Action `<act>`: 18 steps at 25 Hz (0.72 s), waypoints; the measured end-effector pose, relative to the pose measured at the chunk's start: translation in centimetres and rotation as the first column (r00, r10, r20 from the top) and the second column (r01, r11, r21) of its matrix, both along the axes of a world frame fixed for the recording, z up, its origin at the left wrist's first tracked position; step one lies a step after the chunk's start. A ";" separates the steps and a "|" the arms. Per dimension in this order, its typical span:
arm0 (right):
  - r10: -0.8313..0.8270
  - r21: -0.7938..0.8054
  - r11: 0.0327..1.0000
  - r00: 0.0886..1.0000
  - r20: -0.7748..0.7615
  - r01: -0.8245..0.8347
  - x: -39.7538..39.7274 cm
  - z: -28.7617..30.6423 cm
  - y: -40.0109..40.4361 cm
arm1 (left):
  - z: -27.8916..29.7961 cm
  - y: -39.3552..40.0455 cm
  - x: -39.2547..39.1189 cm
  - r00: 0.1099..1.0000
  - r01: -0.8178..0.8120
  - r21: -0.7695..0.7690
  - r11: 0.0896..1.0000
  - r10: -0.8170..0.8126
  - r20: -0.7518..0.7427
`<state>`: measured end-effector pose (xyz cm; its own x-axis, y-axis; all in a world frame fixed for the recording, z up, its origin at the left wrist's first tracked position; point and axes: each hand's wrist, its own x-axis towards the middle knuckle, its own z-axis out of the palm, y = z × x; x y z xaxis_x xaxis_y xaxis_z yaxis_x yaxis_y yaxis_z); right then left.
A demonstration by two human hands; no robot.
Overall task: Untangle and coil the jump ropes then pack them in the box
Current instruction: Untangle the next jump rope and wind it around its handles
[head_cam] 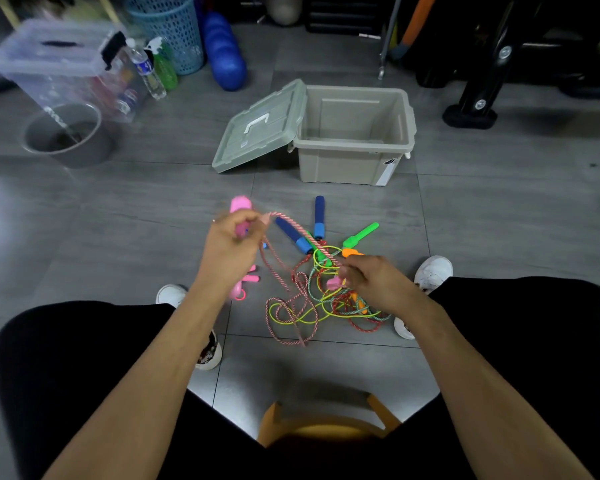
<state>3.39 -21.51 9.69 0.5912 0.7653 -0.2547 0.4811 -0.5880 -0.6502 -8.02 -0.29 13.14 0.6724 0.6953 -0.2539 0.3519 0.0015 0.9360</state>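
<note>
Pink rope (pixel 302 233) stretches between left grip (pixel 234 242) and right grip (pixel 368 275).

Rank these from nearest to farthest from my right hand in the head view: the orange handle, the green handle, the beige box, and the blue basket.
From the right hand:
1. Orange handle, just above the knuckles, in the tangle.
2. Green handle, a little beyond it on the floor.
3. Beige box, open, straight ahead.
4. Blue basket, far back on the left.
</note>
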 end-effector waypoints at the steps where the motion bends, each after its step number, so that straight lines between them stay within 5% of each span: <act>1: 0.007 0.022 1.000 1.000 0.022 -0.007 -0.1 0.1 0.2 | -1.0 0.5 -0.3 0.991 0.072 0.027 0.997 -0.068 -0.119; 4: 0.016 0.175 0.984 0.997 0.071 -0.028 -0.6 1.5 1.0 | -3.3 0.5 -0.9 0.837 0.387 0.184 0.903 -0.261 -0.480; 7: 0.096 0.216 0.968 0.982 0.160 -0.129 -0.8 2.1 1.4 | -2.5 -1.3 -0.5 0.902 0.408 0.377 0.831 -0.303 -0.309; 11: 0.108 0.267 0.953 0.984 0.143 -0.143 -1.3 1.9 1.6 | -1.7 -3.2 -0.1 0.847 0.519 0.573 0.634 -0.473 -0.243; 18: -0.085 0.253 0.968 0.943 0.322 0.001 -0.6 2.0 0.7 | 0.0 -2.1 0.4 0.862 0.502 0.387 0.773 -0.413 -0.293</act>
<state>2.79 -20.84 11.74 0.6428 0.7510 0.1513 0.6697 -0.4550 -0.5869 -7.64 -2.39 13.13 0.9120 0.3820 -0.1496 0.3664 -0.5944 0.7158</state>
